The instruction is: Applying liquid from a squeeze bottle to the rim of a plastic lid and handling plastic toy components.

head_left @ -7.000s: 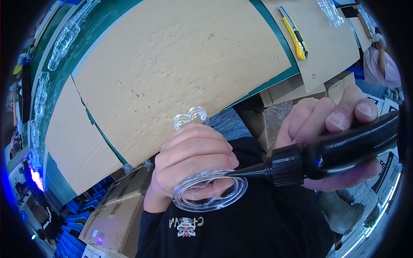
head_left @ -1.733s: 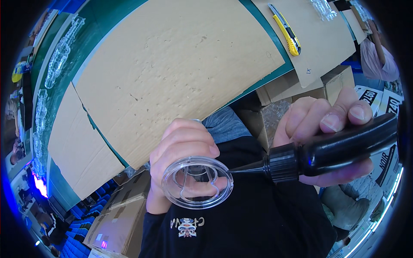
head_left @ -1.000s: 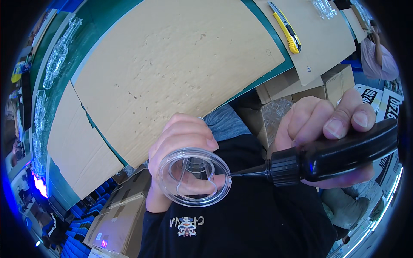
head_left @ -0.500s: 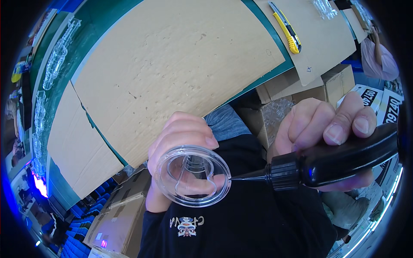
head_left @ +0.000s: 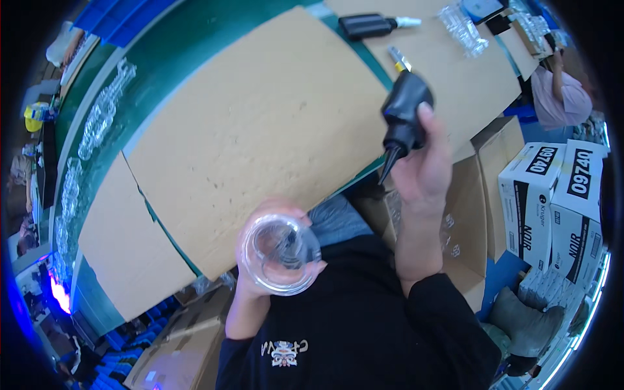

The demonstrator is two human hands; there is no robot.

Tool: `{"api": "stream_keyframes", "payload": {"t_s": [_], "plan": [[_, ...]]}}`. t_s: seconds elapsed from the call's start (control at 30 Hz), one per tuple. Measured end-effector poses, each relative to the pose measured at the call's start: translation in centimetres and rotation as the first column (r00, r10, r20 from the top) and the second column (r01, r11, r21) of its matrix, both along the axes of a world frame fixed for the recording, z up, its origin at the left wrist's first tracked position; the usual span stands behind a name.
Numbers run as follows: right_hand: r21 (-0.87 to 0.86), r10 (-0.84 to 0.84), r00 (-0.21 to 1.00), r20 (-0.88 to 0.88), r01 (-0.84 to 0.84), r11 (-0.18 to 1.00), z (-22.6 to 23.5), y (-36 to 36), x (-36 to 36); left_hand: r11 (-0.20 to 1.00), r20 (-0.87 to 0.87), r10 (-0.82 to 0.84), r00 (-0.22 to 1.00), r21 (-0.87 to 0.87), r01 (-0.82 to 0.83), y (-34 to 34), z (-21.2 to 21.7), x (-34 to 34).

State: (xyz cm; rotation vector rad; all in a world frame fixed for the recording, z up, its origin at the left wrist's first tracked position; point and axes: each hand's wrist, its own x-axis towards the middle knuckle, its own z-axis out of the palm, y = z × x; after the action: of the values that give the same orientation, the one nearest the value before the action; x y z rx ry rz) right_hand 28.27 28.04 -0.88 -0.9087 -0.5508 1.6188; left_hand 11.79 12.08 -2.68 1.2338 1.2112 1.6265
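Observation:
My left hand (head_left: 260, 260) holds a clear round glass piece (head_left: 279, 255) close to the camera, its open circular face turned up toward me, just in front of the cardboard-covered table edge. My right hand (head_left: 422, 175) is raised over the table's near edge and grips a black squeeze bottle (head_left: 404, 114) with a thin pointed nozzle aimed down and to the left. The nozzle tip hangs well apart from the glass piece.
Brown cardboard sheets (head_left: 260, 136) cover a green table. A second black bottle (head_left: 374, 25) and clear glass pieces (head_left: 463, 26) lie at the far side; more glass pieces (head_left: 97, 117) line the left edge. Open cardboard boxes (head_left: 468, 214) and white cartons (head_left: 552, 195) stand at right. Another person (head_left: 559, 97) sits far right.
My right hand has lifted the black bottle up and away from the glass piece, turning its nozzle from sideways to pointing down. The glass piece has tilted to face me more squarely.

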Motion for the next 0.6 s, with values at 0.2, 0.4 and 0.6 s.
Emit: {"api": "stream_keyframes", "payload": {"t_s": [0.2, 0.4, 0.6], "plan": [[-0.012, 0.282, 0.931, -0.23, -0.292, 0.956, -4.8, 7.1, 1.1, 0.999, 0.057, -0.024, 0.998, -0.029, 0.026, -0.3, -1.6, -0.8], [-0.321, 0.081, 0.929, -0.362, -0.206, 0.925, -9.0, 12.1, 0.8, 0.997, 0.129, -0.001, 0.992, -0.082, 0.012, -0.2, -1.4, -1.2], [-0.31, 0.05, 0.926, -0.375, -0.176, 0.934, -8.3, 12.3, 1.0, 0.991, 0.1, -0.009, 0.995, -0.128, 0.022, 0.8, -1.2, -3.0]]}}
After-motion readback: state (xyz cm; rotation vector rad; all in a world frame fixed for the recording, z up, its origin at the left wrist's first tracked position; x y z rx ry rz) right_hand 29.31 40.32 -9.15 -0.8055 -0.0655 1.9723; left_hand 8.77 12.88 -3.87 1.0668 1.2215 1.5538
